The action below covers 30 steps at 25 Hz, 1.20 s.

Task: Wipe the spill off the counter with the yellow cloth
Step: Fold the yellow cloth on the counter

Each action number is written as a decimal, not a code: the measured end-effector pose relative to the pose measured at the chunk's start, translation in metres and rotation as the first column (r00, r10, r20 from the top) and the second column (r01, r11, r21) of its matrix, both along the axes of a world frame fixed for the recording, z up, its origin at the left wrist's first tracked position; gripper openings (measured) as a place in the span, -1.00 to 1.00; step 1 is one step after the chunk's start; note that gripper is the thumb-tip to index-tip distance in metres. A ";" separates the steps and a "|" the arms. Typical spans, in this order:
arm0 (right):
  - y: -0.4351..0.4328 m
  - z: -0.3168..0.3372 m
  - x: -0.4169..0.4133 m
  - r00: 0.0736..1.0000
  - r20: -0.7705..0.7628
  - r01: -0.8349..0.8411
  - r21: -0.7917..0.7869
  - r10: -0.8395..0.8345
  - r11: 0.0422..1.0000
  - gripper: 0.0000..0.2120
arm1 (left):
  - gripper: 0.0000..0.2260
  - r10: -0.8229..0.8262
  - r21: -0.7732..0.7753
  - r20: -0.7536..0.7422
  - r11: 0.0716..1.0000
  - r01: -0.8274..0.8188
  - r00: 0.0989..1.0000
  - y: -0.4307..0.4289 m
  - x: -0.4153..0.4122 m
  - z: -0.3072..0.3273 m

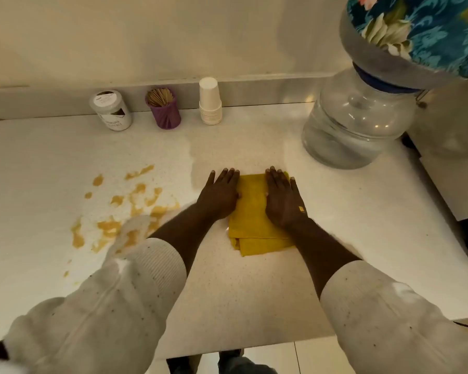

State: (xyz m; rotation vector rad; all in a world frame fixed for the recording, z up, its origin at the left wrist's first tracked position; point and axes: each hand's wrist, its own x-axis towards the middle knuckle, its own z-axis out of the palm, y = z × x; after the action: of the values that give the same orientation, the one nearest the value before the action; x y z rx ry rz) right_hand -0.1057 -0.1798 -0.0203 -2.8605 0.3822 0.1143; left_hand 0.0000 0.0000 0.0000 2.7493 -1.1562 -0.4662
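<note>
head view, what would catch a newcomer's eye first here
The folded yellow cloth at the middle of the speckled white counter stands out, with the left hand and right hand pressed flat on it, fingers spread. Left of it lies the splattered orange-yellow spill, not yet wiped. At the back right stands a large clear water jug under a blue floral cover.

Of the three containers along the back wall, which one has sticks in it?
The purple cup, the middle one. The white-lidded jar left of it is closed, and the paper cups are stacked upside down.
</note>
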 end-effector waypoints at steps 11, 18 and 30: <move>-0.009 0.015 0.010 0.996 -0.033 0.087 0.001 -0.087 0.996 -0.33 | -0.57 0.001 -0.019 0.158 1.000 0.002 0.987 -0.012 0.002 0.013; -0.002 0.034 0.006 0.982 0.128 0.126 0.101 -0.138 0.987 -0.78 | -0.83 0.100 -0.231 0.094 0.970 -0.076 0.991 -0.007 -0.008 0.018; 0.025 0.063 -0.005 0.954 0.299 0.005 0.055 -0.021 0.998 -0.74 | -0.75 0.245 -0.397 -0.160 0.871 -0.290 0.956 0.036 -0.022 0.050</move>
State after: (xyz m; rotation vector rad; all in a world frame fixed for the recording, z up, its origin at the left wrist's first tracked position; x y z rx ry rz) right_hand -0.1112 -0.1546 0.0422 -2.7605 0.3292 -0.3055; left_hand -0.0218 0.0359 0.0496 2.4213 -0.7266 -0.2836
